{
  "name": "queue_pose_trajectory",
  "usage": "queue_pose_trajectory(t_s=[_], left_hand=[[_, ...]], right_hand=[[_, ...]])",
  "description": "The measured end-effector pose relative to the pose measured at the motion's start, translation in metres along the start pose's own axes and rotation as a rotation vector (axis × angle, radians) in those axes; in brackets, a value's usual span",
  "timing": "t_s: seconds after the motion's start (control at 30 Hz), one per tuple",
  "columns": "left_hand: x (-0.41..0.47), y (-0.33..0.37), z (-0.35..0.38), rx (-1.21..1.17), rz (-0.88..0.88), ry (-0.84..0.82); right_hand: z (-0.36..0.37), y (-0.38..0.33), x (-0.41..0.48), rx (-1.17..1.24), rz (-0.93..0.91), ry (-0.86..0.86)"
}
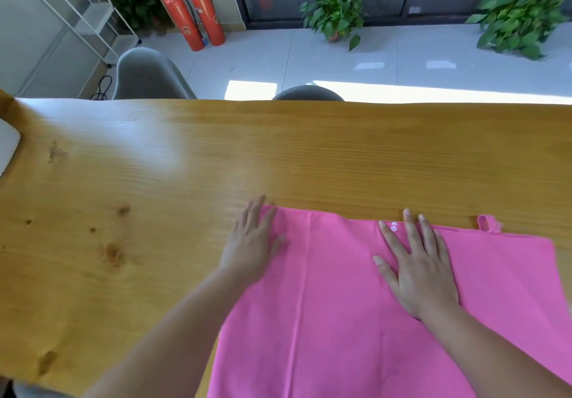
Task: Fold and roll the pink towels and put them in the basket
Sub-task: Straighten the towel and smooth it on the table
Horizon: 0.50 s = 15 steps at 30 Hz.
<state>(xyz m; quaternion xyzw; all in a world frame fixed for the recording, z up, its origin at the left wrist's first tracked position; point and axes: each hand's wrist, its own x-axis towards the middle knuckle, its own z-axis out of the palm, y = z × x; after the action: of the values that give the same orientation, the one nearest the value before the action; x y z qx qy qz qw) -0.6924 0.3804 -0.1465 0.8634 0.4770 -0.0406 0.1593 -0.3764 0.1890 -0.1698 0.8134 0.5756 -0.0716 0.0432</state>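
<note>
Both my hands lie flat, fingers straight, left hand (252,244) and right hand (416,269) pressing the pink towel (340,320) on the wooden worktop (154,165); grey chairs (148,76), fire extinguishers (195,14), plants (335,4) beyond.

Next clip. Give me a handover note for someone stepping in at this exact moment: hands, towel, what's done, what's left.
Left hand: open, flat on the towel at its far left corner.
Right hand: open, pressing flat on the towel near its far edge.
The towel lies spread on the table, loop on the far edge. No basket in view.
Done: towel laid out flat; no roll yet.
Left: fold, roll, put in the basket.
</note>
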Motion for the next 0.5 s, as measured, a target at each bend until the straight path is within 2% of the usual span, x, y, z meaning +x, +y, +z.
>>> queue_pose_trajectory(t_s=[0.1, 0.33, 0.43, 0.5], left_hand=[[-0.025, 0.002, 0.033, 0.062, 0.102, -0.006], [0.000, -0.005, 0.043, 0.119, 0.054, 0.064], [0.009, 0.022, 0.044, 0.112, -0.030, 0.057], [0.006, 0.054, 0.050, 0.119, 0.011, 0.066]], right_hand=[[-0.001, 0.001, 0.002, -0.002, 0.000, -0.018], [-0.004, 0.011, 0.025, -0.038, -0.029, -0.045], [-0.011, 0.011, 0.039, -0.029, 0.039, -0.050], [-0.014, -0.002, 0.037, -0.050, 0.085, -0.016]])
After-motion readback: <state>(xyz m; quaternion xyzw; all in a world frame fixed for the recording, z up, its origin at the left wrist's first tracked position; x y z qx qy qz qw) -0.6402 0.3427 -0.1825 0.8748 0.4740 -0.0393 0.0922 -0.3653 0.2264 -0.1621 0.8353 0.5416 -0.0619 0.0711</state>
